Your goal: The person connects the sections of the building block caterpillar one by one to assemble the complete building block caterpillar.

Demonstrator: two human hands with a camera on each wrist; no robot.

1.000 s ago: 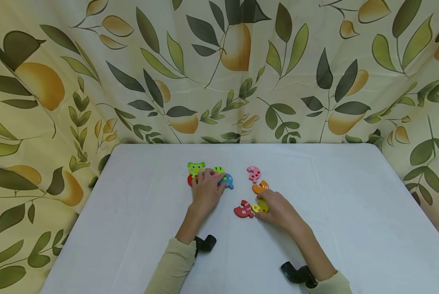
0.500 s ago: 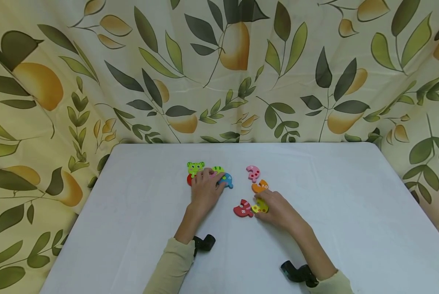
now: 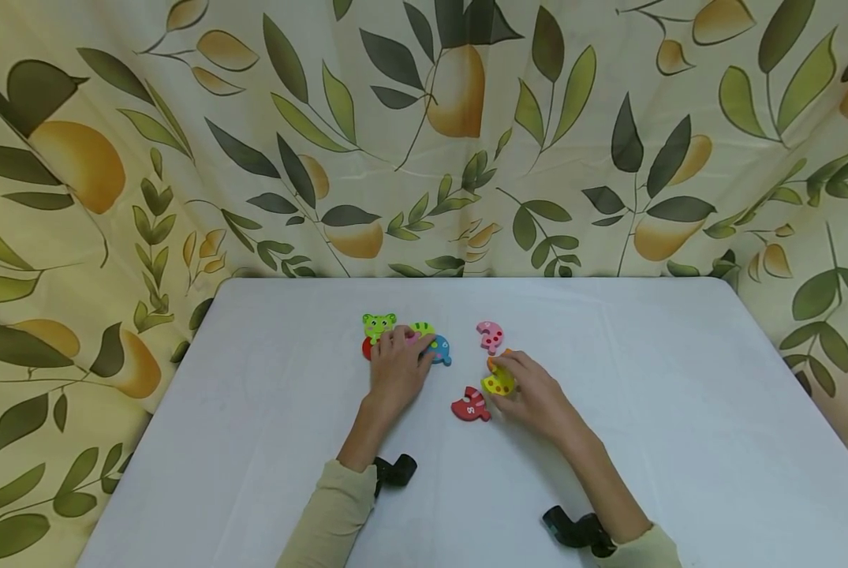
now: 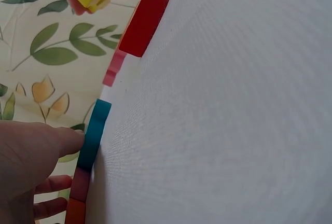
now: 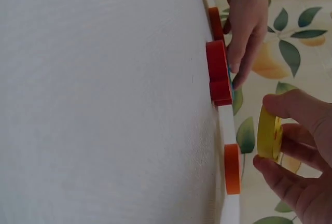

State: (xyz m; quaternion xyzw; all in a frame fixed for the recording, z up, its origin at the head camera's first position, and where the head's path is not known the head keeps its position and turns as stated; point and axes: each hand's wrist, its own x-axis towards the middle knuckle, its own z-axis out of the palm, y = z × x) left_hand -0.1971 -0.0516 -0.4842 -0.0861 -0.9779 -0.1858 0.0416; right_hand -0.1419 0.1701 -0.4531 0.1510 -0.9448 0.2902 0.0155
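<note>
My right hand (image 3: 537,398) pinches a yellow spotted puzzle piece (image 3: 498,383) between thumb and fingers; the right wrist view shows this yellow piece (image 5: 266,133) raised off the table. My left hand (image 3: 398,371) rests on a joined row of puzzle pieces, covering its middle. A green animal-head piece (image 3: 379,325) and a blue piece (image 3: 440,351) show at the row's ends, and the left thumb touches the blue piece (image 4: 95,133). Loose by the right hand lie a red piece numbered 8 (image 3: 470,405), a pink spotted piece (image 3: 491,336) and an orange piece (image 5: 232,169), mostly hidden in the head view.
A white-covered table (image 3: 267,442) bears all the pieces. Behind it hangs a curtain (image 3: 424,197) with a leaf and fruit print. Black wrist devices (image 3: 573,527) sit below both hands.
My right hand has lifted the yellow piece and moved it slightly away from me, off the red piece's side and over the orange one. The left hand has stayed in place.
</note>
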